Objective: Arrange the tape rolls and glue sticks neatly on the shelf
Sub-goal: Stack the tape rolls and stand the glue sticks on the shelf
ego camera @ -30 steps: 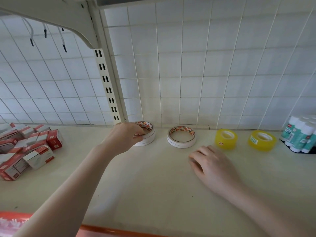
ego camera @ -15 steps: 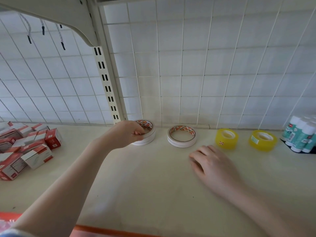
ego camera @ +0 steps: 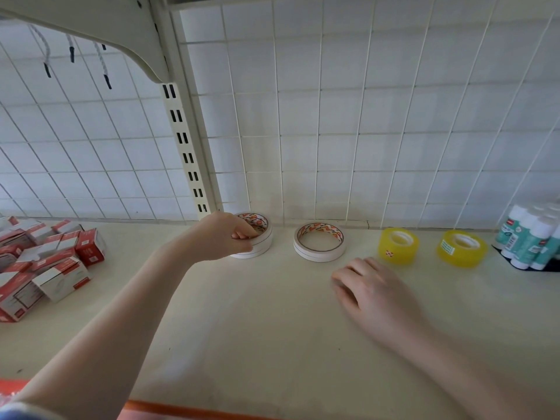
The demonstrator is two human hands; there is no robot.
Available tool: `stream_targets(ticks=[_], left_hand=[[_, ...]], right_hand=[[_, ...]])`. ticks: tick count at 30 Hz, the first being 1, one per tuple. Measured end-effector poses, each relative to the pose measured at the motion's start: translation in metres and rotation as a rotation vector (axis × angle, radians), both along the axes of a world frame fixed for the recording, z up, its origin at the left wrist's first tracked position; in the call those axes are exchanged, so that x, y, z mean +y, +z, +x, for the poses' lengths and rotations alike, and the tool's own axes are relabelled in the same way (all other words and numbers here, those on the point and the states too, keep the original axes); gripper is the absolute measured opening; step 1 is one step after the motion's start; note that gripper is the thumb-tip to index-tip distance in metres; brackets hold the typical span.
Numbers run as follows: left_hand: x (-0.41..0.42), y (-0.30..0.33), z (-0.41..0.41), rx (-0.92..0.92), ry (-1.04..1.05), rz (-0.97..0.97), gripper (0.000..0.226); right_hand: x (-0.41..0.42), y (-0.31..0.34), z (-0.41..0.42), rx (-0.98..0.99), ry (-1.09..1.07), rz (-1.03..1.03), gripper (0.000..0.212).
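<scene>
**Tape row on shelf: left-end roll under adjustment**

Shelf [ego camera: 272,344]: cream surface, wire grid back panel [ego camera: 363,131] behind it. Loose heap of red-and-white boxes [ego camera: 45,268] at far left, not aligned with anything.

Hands: left hand [ego camera: 221,237] reaches to the back of the shelf, fingers curled over the near rim of the leftmost white tape roll [ego camera: 257,237], fingertips inside its core, so it is grasping that roll. Right hand [ego camera: 372,292] lies flat and relaxed on the shelf, holding nothing, just in front of the first yellow roll.

Row along the back, left to right: held white roll, second white tape roll [ego camera: 319,242], yellow tape roll [ego camera: 398,246], second yellow tape roll [ego camera: 462,247], then glue sticks [ego camera: 530,241] standing bunched on a dark tray at far right, partly cut off by the frame edge.

Risks, as judged:
- a sideways tug on the held roll could knock the second white roll beside it and break the spacing
- the right hand, sliding forward, could push the near yellow roll out of line
- glue sticks are upright and crowded; a bump would likely topple several
</scene>
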State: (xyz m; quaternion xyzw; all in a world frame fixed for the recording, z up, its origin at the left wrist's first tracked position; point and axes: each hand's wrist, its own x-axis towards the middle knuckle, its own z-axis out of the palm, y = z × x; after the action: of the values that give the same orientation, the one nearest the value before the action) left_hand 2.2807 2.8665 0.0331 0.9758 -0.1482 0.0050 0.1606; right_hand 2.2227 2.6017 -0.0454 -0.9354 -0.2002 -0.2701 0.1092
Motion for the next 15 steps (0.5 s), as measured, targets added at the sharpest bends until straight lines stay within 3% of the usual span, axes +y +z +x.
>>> stream_targets(ticks=[7,15], left_hand=[[-0.006,-0.011,0.002,-0.084,0.071,-0.035,0.01],[-0.006,-0.013,0.002,-0.096,0.089,0.012,0.014]], right_hand=[[0.0,0.002,-0.001,0.022,0.0,0.003,0.03],[0.0,0.004,-0.002,0.07,-0.002,-0.002,0.031]])
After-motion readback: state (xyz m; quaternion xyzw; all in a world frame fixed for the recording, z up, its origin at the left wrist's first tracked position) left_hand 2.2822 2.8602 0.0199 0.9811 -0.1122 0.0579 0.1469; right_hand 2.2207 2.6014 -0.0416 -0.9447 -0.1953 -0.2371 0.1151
